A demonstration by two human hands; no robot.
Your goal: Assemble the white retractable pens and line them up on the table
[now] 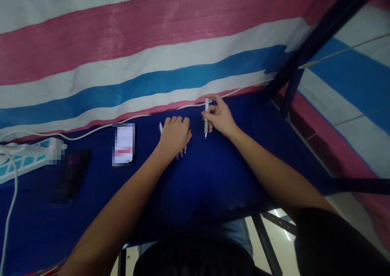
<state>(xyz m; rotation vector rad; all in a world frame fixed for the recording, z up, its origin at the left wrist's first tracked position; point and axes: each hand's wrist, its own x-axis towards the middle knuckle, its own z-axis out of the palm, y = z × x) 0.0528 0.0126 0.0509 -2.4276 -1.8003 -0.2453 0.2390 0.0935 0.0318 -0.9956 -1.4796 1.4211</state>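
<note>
A white and grey pen (206,119) stands nearly upright in the picture, tip toward me, pinched in the fingers of my right hand (218,115). My left hand (176,134) lies palm down over several pens (181,152) on the dark blue table (195,190). Their tips stick out below the fingers, and the end of one pale pen (161,127) shows at the hand's left side. The fingers of my left hand are bent around the pens, and the palm hides most of them.
A phone (124,144) with a lit screen lies left of my left hand. Further left are a dark blurred object (71,176) and a white power strip (30,156). A white cable (103,126) runs along the striped cloth (152,81) behind the table.
</note>
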